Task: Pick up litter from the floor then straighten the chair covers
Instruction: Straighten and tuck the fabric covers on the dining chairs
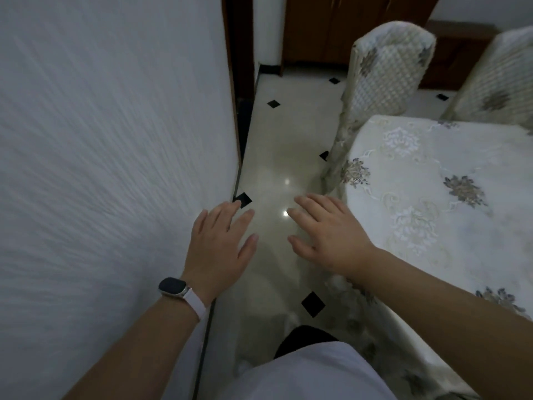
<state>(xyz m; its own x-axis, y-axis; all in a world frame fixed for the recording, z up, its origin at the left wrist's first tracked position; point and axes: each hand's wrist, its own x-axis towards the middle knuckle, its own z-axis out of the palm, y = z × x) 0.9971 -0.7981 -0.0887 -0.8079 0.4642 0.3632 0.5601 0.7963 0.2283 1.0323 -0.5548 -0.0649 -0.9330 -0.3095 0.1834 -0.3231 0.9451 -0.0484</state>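
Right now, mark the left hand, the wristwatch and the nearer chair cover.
left hand [220, 243]: head view, on the back of the hand.
wristwatch [173, 287]: head view, on its dark face.
nearer chair cover [389, 73]: head view, on the quilted backrest panel.

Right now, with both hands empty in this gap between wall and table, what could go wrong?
1. The gap is tight: the left hand is near the wall and the right hand near the tablecloth, whose draped edge could snag and drag.
2. The floor shines with glare, so it may be slippery.
3. Nothing loose shows on it; the black tiles could be mistaken for scraps.
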